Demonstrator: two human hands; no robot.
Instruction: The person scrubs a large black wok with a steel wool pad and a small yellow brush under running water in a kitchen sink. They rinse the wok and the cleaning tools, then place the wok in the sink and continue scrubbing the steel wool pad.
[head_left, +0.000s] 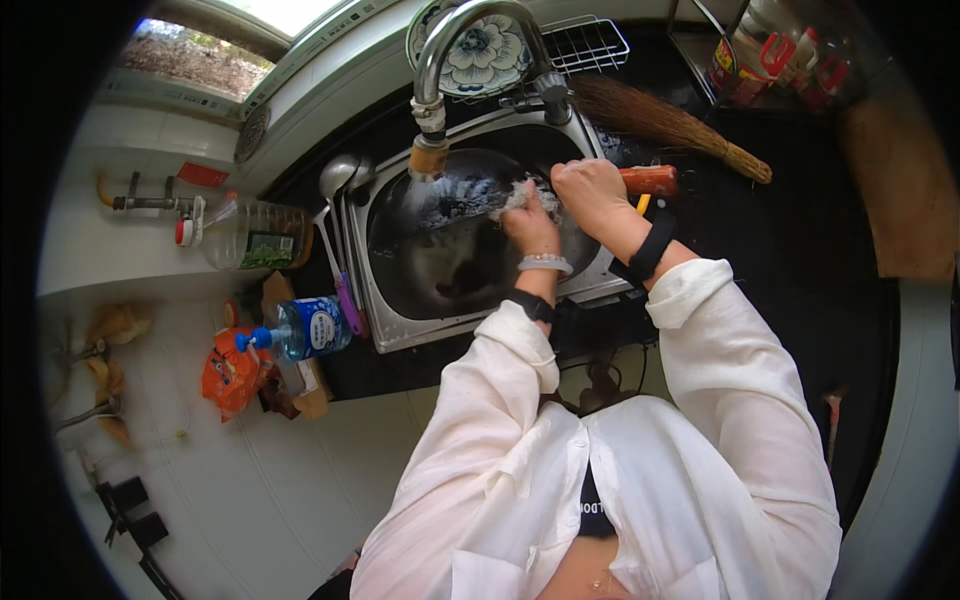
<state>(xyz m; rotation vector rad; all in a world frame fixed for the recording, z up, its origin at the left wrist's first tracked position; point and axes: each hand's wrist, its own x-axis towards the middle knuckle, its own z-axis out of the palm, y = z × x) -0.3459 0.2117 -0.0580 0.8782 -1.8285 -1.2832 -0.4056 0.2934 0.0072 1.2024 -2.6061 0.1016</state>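
A dark wok (450, 259) lies inside the stainless steel sink (380, 322), with whitish suds or water on its upper inner side. My left hand (531, 225) presses a pale, stringy scrubbing pad (519, 196) against the inside of the wok. To the right, my right hand (592, 193) is closed around the wok's reddish-brown handle (652, 180), whose end sticks out past my fist. Above the wok hangs the curved metal faucet (427, 60); I cannot tell whether water runs from its nozzle (429, 159).
Ladles (341, 176) and a purple-handled utensil (349, 304) lie along the sink's left side, near a blue pump bottle (319, 328) and a clear plastic jug (255, 236). Behind stand a flower-patterned plate (480, 52) and a wire rack (589, 45). A straw brush (675, 127) lies at right.
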